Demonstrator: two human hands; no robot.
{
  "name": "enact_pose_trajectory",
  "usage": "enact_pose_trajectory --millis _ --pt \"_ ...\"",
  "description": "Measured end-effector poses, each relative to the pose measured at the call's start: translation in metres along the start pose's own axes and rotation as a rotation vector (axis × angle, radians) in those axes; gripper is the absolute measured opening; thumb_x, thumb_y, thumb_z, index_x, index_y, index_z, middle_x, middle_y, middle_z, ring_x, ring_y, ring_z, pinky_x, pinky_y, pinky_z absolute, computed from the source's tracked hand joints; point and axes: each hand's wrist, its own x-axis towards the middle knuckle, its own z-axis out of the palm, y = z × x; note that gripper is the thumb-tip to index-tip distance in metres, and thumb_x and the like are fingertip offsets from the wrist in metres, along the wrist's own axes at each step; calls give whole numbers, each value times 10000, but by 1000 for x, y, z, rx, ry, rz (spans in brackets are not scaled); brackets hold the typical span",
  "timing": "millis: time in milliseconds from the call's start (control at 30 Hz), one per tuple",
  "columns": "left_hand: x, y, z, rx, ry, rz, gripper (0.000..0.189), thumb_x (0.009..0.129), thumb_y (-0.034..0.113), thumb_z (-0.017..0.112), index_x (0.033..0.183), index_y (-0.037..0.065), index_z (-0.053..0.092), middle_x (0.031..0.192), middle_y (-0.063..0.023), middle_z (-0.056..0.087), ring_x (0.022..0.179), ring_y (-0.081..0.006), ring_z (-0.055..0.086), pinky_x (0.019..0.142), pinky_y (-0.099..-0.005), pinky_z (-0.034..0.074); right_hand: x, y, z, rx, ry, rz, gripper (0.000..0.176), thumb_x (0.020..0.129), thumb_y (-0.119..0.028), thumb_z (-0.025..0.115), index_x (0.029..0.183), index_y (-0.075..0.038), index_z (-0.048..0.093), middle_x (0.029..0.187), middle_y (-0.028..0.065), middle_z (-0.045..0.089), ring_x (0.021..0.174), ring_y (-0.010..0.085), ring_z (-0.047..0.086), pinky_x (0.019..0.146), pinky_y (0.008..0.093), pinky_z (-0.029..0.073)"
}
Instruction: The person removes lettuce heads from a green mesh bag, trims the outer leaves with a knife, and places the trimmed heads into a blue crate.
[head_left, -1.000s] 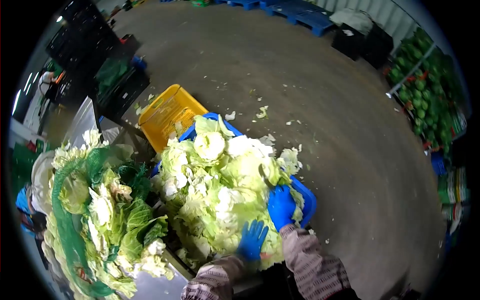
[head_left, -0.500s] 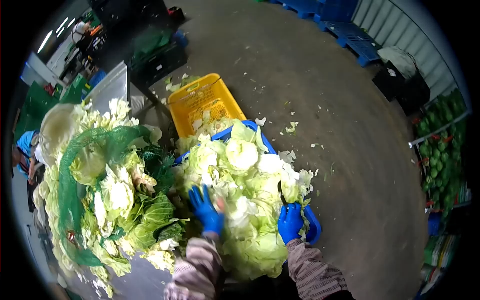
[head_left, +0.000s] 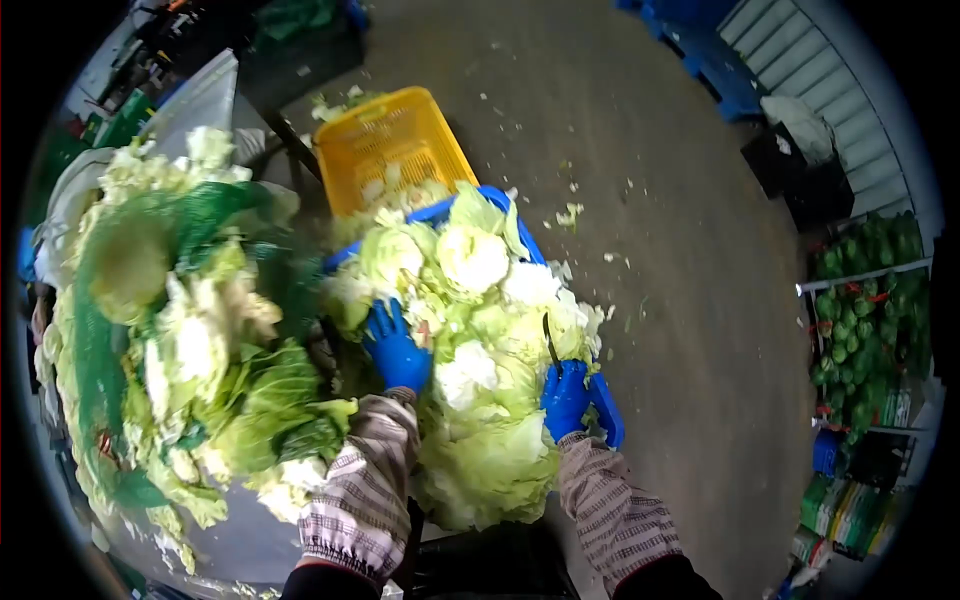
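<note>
Pale cabbage leaves [head_left: 480,410] are heaped in a blue crate [head_left: 608,412], whose rim shows at the back and right. My left hand [head_left: 398,350], in a blue glove, lies over the left side of the heap with its fingers spread and nothing in it. At the heap's right edge, my gloved right hand [head_left: 566,402] is closed round a knife [head_left: 549,338]; the dark, thin blade points up and away, and the handle is hidden. A round cut cabbage [head_left: 473,259] rests near the heap's far end.
On a metal table [head_left: 250,540] to the left, cabbages and loose leaves lie with green netting [head_left: 100,340]. A yellow crate [head_left: 400,140] with leaf scraps stands behind the blue one. Scraps dot the floor. Shelves of bagged green produce [head_left: 865,310] stand right.
The view has tipped, so the crates and heap sit higher in the picture. My left hand has moved a little farther forward over the leaves. My right hand keeps its hold on the knife.
</note>
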Motion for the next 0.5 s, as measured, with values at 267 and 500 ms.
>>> enact_pose_trajectory --millis 267,500 --pt "-69 57 -158 -646 -360 214 662 775 367 736 1295 6 542 1272 -268 557 1195 -408 529 1004 -457 431 -13 -68 -88 -205 -142 -37 252 876 -276 620 1005 -62 584 988 209 618 885 431 601 731 492 488" --pt "-161 -185 -363 -405 431 -14 683 802 322 746 1358 35 470 1392 -187 454 1332 -342 394 1099 -459 321 -150 -218 -115 367 -319 -89 149 878 -26 638 1022 -6 605 939 59 607 834 143 552 768 277 462"
